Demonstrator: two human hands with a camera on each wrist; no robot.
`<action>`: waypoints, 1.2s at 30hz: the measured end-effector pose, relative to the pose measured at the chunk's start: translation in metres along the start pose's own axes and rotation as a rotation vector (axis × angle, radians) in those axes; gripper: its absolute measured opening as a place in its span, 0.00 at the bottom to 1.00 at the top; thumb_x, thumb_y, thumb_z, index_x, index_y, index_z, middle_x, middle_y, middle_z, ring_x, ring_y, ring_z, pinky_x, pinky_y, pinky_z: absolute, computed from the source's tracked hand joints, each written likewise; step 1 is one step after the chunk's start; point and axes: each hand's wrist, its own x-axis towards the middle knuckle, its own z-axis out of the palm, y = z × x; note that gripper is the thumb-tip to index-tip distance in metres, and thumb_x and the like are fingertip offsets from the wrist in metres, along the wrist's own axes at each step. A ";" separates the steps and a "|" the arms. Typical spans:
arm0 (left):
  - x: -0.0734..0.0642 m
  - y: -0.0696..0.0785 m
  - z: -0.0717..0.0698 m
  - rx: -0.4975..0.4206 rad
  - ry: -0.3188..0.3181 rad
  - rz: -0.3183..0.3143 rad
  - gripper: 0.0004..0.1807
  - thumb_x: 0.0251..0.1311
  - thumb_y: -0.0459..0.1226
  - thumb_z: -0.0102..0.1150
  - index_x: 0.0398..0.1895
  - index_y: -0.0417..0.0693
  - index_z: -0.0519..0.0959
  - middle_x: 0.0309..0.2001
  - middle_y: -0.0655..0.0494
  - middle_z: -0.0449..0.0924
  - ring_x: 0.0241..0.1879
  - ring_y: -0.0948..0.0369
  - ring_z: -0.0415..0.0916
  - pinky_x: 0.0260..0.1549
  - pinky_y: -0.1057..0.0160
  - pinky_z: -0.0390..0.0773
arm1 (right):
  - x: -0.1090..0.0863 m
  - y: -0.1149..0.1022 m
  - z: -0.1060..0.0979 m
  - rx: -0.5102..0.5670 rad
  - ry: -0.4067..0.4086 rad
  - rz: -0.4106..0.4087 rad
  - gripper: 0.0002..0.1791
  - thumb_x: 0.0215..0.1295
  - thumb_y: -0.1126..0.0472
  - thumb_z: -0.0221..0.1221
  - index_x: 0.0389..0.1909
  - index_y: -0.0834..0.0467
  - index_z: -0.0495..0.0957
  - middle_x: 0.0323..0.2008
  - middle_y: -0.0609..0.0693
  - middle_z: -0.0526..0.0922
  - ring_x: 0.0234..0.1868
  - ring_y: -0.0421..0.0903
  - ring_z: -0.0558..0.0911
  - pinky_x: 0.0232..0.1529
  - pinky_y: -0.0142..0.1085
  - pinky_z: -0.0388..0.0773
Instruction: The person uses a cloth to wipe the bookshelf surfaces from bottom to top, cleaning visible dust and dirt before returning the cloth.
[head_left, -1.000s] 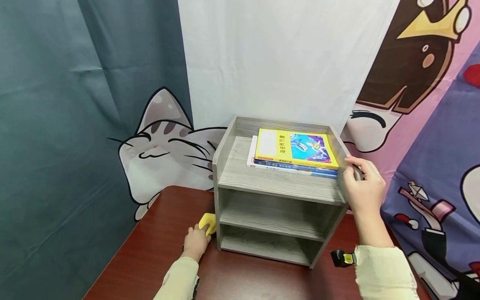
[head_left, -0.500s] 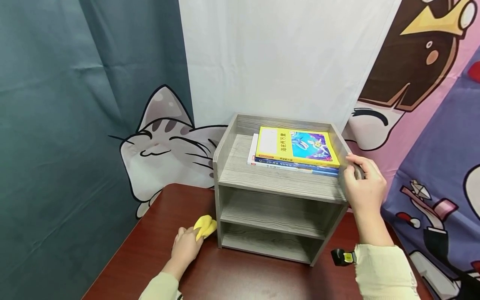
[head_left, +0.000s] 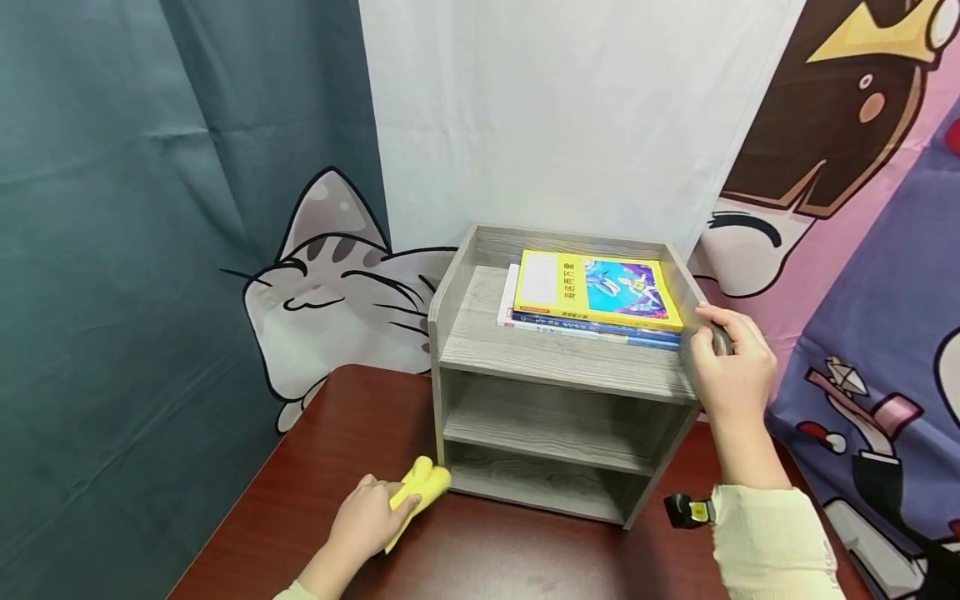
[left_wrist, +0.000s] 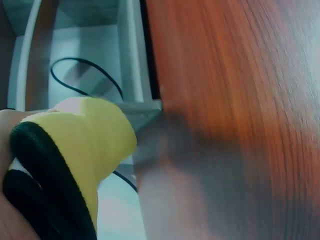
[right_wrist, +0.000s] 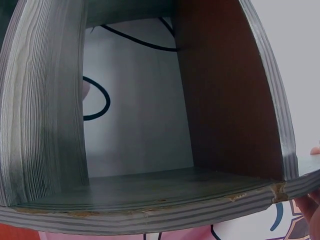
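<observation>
My left hand (head_left: 366, 518) pinches a folded yellow cloth (head_left: 424, 485) over the table, by the front left bottom corner of a small grey wood-grain shelf unit (head_left: 562, 377). In the left wrist view, the yellow cloth (left_wrist: 107, 137) covers part of the shelf's corner, and dark bands show along its near side. My right hand (head_left: 735, 367) grips the upper edge of the unit's right side panel. At the right edge of the right wrist view, a few fingers (right_wrist: 311, 212) show against the panel.
A small stack of books (head_left: 596, 292), a yellow one on top, lies on the unit's top shelf. The unit stands on a reddish-brown table (head_left: 337, 425). A white curtain (head_left: 577, 117) and printed cartoon cloths hang behind. Thin black cables (right_wrist: 140, 42) appear in the right wrist view.
My left hand has drawn the yellow cloth back from the unit's left side, toward the near side and its front corner. The right hand keeps its grip on the side panel.
</observation>
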 end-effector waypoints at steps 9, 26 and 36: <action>0.009 0.039 0.026 0.087 0.153 0.278 0.12 0.48 0.49 0.63 0.24 0.51 0.82 0.22 0.64 0.79 0.24 0.62 0.68 0.18 0.64 0.70 | 0.002 0.000 0.003 -0.015 -0.008 0.007 0.13 0.55 0.66 0.52 0.36 0.61 0.84 0.38 0.51 0.84 0.40 0.30 0.76 0.43 0.18 0.65; 0.046 0.062 0.111 0.515 0.272 0.332 0.17 0.42 0.37 0.62 0.36 0.44 0.70 0.39 0.47 0.73 0.33 0.54 0.72 0.12 0.65 0.71 | 0.001 0.002 0.000 -0.023 -0.017 0.012 0.14 0.56 0.66 0.52 0.37 0.58 0.85 0.40 0.48 0.84 0.41 0.31 0.76 0.44 0.18 0.65; 0.043 0.065 0.125 0.540 0.276 0.268 0.20 0.51 0.37 0.50 0.50 0.48 0.77 0.40 0.44 0.78 0.42 0.50 0.71 0.17 0.63 0.73 | 0.001 0.001 -0.001 -0.053 -0.019 0.022 0.14 0.57 0.64 0.52 0.38 0.57 0.85 0.40 0.47 0.84 0.41 0.32 0.77 0.43 0.17 0.65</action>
